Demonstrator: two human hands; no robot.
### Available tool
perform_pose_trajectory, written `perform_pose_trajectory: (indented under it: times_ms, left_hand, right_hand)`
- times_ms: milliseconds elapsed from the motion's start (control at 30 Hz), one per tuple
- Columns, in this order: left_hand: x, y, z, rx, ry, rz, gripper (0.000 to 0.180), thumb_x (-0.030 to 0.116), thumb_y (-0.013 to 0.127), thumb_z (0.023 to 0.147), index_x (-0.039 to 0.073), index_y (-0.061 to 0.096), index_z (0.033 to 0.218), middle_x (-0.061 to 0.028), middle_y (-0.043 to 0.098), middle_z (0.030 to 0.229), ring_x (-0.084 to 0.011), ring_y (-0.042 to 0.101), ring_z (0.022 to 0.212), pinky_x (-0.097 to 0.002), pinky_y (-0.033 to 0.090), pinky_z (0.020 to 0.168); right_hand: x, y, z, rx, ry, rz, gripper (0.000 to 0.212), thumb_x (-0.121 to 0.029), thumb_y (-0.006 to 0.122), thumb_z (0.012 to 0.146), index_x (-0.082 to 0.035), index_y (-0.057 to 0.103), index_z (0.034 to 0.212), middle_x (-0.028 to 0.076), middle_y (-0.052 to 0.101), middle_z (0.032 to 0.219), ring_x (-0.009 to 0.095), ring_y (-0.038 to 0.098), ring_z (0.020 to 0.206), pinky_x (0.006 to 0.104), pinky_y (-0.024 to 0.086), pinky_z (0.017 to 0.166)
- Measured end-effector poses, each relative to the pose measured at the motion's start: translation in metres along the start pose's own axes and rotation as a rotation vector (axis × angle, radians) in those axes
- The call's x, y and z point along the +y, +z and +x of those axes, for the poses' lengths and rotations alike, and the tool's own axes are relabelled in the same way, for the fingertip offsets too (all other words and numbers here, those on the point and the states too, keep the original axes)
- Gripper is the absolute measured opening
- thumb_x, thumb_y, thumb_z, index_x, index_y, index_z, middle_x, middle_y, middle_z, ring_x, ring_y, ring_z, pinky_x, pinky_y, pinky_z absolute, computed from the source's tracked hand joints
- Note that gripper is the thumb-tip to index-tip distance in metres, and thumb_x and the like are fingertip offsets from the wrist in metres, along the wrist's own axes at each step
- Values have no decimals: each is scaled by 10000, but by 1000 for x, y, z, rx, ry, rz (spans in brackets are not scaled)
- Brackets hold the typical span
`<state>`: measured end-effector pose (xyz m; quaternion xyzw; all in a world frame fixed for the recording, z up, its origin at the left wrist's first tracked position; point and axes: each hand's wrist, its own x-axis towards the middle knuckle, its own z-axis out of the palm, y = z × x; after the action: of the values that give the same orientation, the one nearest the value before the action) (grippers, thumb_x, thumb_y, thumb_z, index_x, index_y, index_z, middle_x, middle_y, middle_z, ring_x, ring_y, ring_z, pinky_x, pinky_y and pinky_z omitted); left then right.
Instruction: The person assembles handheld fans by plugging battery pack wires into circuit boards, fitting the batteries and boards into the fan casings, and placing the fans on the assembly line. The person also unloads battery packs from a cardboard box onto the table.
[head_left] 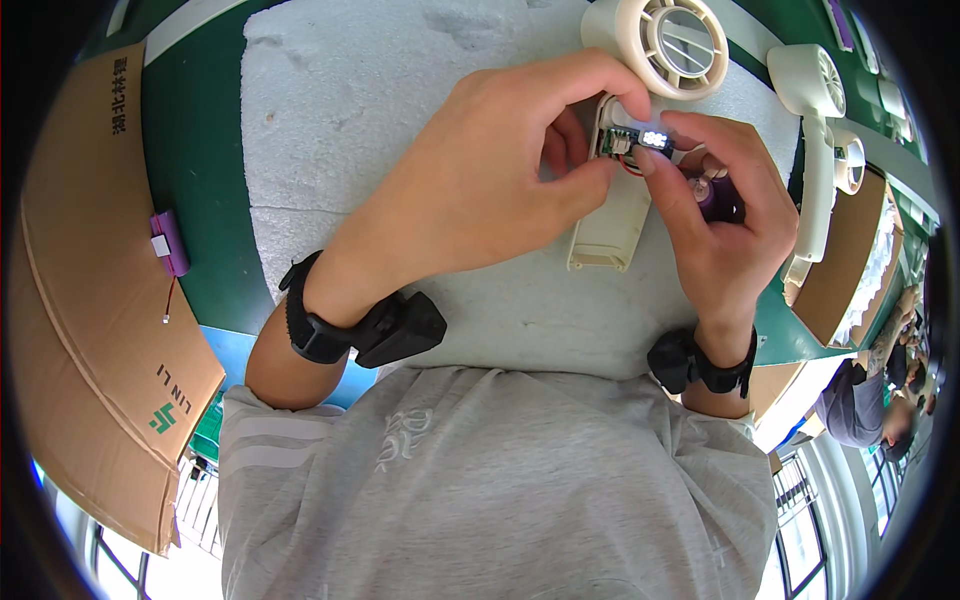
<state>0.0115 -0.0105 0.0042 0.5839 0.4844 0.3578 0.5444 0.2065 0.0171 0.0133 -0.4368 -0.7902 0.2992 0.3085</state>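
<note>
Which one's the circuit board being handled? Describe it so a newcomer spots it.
Start at the white foam mat on the green table. Near its far right edge, the left hand and right hand meet over a cream handheld fan housing. The circuit board is the small dark strip pinched between the fingertips, unlike the cream plastic around it.

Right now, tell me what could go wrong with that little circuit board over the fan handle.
1. The small circuit board is pinched only by the fingertips of both hands; it could slip onto the cream fan shell.
2. Its thin red wire bends by the right hand and might snag or tear.
3. The left hand hides part of the handle, so alignment may suffer.
</note>
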Motion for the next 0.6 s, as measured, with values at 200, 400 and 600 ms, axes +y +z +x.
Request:
perform_pose_trajectory:
  times_ms: [200,400,600]
  left_hand:
    - [-2,-3,-1,-10,-13,-60,297,-74,560,838,7,568,1124,-21,606,996,-91,584,832,-243,501,752]
    - [-4,-1,0,34,1,-26,284,-89,528,847,4,597,1107,-36,635,984,-95,598,812,-248,508,755]
    - [-4,-6,5,3,230,292,347,-112,541,793,55,701,1052,-76,663,945,-142,632,759,-248,512,719]
  right_hand:
    - [2,4,-1,28,-45,-13,250,19,769,748,-10,704,987,65,647,911,79,576,683,185,439,577]
    - [-1,5,-1,28,-64,-61,228,6,774,753,-7,696,966,52,645,903,59,550,662,176,420,558]
    - [-8,6,-1,33,253,55,246,-27,793,716,-49,672,930,39,610,767,72,528,584,208,428,523]
